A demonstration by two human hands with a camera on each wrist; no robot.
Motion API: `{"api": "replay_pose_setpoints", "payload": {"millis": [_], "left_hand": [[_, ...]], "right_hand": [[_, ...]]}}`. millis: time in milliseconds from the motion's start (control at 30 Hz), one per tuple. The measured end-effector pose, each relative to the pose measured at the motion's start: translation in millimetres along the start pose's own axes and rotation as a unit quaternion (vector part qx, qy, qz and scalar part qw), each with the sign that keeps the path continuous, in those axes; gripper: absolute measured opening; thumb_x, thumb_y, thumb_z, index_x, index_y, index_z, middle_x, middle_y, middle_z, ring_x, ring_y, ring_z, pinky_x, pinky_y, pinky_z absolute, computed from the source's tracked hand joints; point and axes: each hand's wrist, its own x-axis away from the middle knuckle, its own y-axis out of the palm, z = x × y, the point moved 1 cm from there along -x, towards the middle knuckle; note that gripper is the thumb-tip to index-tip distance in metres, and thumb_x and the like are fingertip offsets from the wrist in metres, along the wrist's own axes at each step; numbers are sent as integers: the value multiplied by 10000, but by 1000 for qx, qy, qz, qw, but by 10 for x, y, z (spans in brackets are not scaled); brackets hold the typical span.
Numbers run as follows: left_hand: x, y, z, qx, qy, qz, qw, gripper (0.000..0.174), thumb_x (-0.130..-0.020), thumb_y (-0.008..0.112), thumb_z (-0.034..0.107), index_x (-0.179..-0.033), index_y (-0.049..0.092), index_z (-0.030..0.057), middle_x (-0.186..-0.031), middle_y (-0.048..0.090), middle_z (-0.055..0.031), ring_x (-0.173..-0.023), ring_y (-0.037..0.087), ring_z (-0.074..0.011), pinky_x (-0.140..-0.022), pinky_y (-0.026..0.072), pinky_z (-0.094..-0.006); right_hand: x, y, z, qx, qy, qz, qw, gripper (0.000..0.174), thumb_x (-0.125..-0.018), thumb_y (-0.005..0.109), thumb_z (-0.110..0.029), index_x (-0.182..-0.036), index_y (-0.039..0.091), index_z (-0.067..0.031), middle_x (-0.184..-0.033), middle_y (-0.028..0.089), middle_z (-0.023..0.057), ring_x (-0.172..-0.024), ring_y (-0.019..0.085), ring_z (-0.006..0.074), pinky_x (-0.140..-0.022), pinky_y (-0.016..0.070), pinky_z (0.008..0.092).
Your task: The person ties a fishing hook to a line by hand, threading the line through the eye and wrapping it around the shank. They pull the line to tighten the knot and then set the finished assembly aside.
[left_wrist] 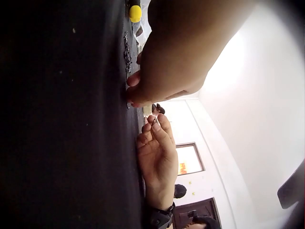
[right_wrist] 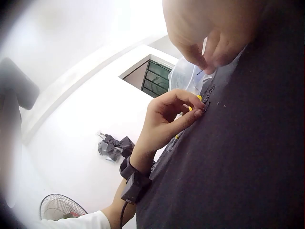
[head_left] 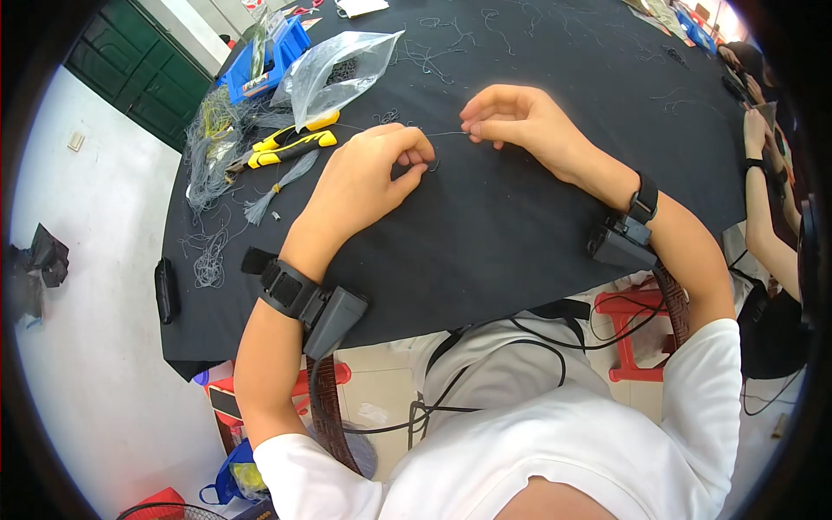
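Note:
A thin grey cord (head_left: 447, 133) stretches across the black cloth between the two hands. My right hand (head_left: 530, 123) pinches its end between thumb and fingers; a small dark tip (right_wrist: 199, 73) pokes out there in the right wrist view. My left hand (head_left: 368, 173) is bent low over the cloth, thumb and forefinger pinched together, with a short bit of cord (head_left: 436, 165) showing at the fingertips. In the left wrist view, the left hand (left_wrist: 162, 71) hides most of what it pinches. A small tangle of dark cord (head_left: 387, 115) lies just beyond the left hand.
Yellow-and-black pliers (head_left: 290, 149), a tied grey cord bundle (head_left: 282, 188) and heaped cord (head_left: 208, 147) lie at left. Behind them are a clear plastic bag (head_left: 347, 69) and a blue bin (head_left: 269, 65). Loose threads (head_left: 429, 59) litter the far cloth. Another person's arm (head_left: 763, 199) is at right.

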Motion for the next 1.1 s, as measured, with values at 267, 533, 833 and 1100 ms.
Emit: {"api": "replay_pose_setpoints", "payload": {"millis": [267, 533, 833, 1100], "left_hand": [[-2, -16, 21, -32, 5, -10, 999, 138, -735, 687, 81, -867, 667, 44, -792, 621, -61, -720, 606, -169, -636, 471, -272], [-6, 2, 24, -2, 1, -15, 1000, 92, -738, 666, 49, -825, 639, 38, -781, 614, -51, -719, 602, -151, -621, 463, -267], [-9, 14, 47, 38, -9, 5, 999, 81, -785, 640, 57, -860, 612, 47, -802, 621, -4, -697, 573, -82, -590, 423, -217], [-26, 100, 105, 422, -162, -29, 892, 110, -862, 596, 73, -922, 584, -18, -860, 675, -106, -770, 653, -130, -655, 496, -221]], "right_hand": [[3, 1, 5, 1, -2, 2, 1000, 249, -811, 615, -100, -1050, 594, -33, -963, 637, 66, -904, 608, 124, -711, 446, 226], [-7, -12, 7, 0, 1, -5, 1000, 250, -813, 630, -111, -1046, 589, -30, -954, 637, 70, -888, 602, 119, -707, 440, 221], [2, 0, 2, 4, 3, -9, 1000, 253, -817, 623, -124, -1049, 586, -31, -941, 641, 66, -883, 605, 114, -710, 441, 224], [9, 24, -29, -1, -2, -21, 1000, 167, -823, 615, -118, -962, 619, -26, -917, 650, 62, -871, 609, 110, -712, 451, 231]]}}
